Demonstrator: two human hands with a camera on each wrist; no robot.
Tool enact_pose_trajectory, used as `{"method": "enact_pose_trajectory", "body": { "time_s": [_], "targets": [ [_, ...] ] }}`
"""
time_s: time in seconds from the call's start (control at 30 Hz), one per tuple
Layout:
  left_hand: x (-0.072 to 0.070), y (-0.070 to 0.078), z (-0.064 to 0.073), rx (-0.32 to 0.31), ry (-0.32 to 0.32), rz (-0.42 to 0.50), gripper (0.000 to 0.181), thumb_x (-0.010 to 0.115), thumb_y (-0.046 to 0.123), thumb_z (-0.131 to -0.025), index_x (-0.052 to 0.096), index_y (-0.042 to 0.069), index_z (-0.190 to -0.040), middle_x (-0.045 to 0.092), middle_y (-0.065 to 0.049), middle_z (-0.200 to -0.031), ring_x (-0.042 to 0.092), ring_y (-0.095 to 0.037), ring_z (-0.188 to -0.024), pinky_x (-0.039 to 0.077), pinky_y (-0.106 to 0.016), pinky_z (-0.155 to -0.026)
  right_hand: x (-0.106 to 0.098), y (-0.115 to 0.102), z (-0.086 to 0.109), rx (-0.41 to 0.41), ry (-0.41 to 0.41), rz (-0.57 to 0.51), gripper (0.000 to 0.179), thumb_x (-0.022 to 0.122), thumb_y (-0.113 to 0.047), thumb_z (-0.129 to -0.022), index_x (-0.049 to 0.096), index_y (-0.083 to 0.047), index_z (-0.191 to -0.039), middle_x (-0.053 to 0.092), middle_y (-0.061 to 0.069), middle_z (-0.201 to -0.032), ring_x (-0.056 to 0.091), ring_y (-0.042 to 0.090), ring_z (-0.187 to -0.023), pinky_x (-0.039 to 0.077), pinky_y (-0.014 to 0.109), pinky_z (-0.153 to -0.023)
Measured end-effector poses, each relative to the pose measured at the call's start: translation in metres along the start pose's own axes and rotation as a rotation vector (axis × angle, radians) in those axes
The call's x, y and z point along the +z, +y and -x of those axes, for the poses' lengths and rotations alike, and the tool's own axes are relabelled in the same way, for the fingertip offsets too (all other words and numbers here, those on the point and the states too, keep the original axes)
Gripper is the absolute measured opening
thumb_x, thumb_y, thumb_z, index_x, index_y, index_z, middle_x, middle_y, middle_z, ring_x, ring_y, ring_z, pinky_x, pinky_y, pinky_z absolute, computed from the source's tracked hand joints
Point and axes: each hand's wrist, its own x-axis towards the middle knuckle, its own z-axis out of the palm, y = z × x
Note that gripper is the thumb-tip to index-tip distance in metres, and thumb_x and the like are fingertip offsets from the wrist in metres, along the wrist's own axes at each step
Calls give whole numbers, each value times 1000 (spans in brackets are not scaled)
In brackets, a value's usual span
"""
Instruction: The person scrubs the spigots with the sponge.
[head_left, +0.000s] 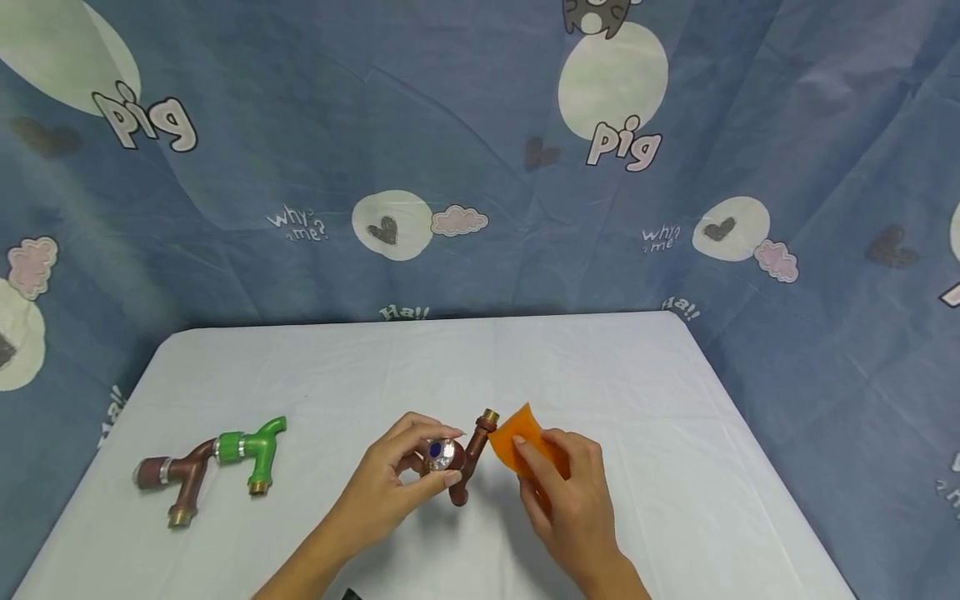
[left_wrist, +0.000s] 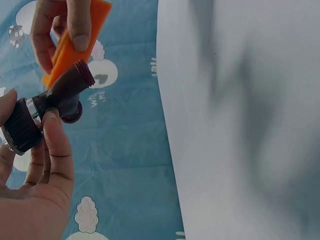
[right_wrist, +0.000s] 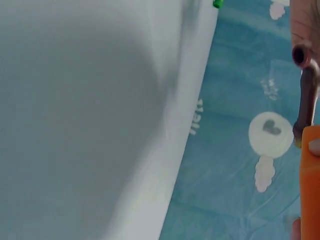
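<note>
My left hand (head_left: 386,471) grips the round handle of a brown faucet (head_left: 474,457) between thumb and fingers, lifted above the table. A chrome cap with a blue dot tops the handle, and a brass threaded end points away. From the left wrist view, the thumb and fingers wrap the ribbed handle of the faucet (left_wrist: 62,95). My right hand (head_left: 573,492) pinches a folded orange cloth (head_left: 516,437), its edge right at the brass end. In the right wrist view the cloth (right_wrist: 310,185) overlaps the tip of the faucet (right_wrist: 307,97).
On the left of the white-covered table (head_left: 600,367) lie a second brown faucet (head_left: 193,473) and a green faucet (head_left: 262,454), end to end. Behind stands a blue printed curtain (head_left: 480,275). A small dark object (head_left: 350,594) shows at the near edge.
</note>
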Motion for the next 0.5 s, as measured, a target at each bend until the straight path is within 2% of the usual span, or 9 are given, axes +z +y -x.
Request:
{"method": "enact_pose_trajectory", "body": {
  "time_s": [0.1,0.2,0.37,0.5],
  "targets": [
    [-1,1,0,14,2,-10,40,84,21,-92,71,24,-130,63,4,-121,60,-18,-90,58,-27,-74,0,0,1,25,9,-7,33,53,-31,-107,74,-13,-126,62,19,-122,55,37,-106,49,34,-93],
    [-1,2,0,8,-8,-11,39,83,22,-93,71,26,-129,63,3,-121,59,-18,-90,58,-26,-74,1,-3,1,13,24,-25,33,55,-32,-107,74,-12,-127,61,19,-122,54,37,-107,48,31,-95],
    [0,3,0,-17,-30,3,38,84,23,-92,71,28,-127,62,4,-120,62,-19,-92,59,-27,-75,5,-10,-1,-53,8,-25,32,56,-28,-107,74,-12,-128,62,19,-122,54,37,-105,52,37,-91],
    [1,4,0,-20,-43,-27,38,84,26,-92,72,27,-127,61,6,-120,63,-18,-94,59,-28,-76,5,-8,2,-12,-24,7,34,52,-30,-108,74,-14,-128,61,18,-122,54,37,-106,50,40,-90]
  ]
}}
